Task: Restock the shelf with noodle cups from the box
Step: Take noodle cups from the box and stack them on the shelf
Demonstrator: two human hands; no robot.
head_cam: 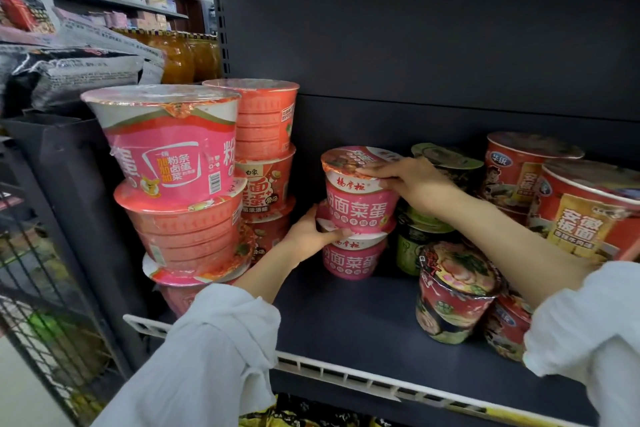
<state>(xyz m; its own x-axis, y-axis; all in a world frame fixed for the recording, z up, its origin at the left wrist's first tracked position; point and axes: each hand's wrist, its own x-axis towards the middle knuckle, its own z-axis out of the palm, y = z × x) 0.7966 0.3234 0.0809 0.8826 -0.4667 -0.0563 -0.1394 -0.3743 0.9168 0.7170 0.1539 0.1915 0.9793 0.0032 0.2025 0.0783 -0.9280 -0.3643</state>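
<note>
Basically a stacking step: a pink noodle cup [360, 189] is being seated on top of a matching lower pink cup [351, 258] near the back of the dark shelf [346, 315]. Left of the fingers, two tall stacks of pink and orange cups [180, 184] stand close by, so little room that side. The left hand [306, 236] cups the seam where the two cups meet, its fingers [334, 235] curled loosely round the lower cup's white rim and the base of the upper one, thumb side up against the upper wall; whether it grips hard or just steadies cannot be told. The right hand [412, 180] lies over the upper cup's lid edge, fingers [372, 172] fairly straight and pressed flat on the rim, thumb under the lip, so more a press-and-pinch than a full wrap. Just right of those fingers are green cups [426, 229], further right red cups [581, 208], one red cup [453, 291] tilted toward the front. To do it well: centre the upper base inside the lower lid ring, keep it level, push down evenly with the right hand while the left holds the lower cup from sliding, then let go gently so nothing tips. The box is not in view.
</note>
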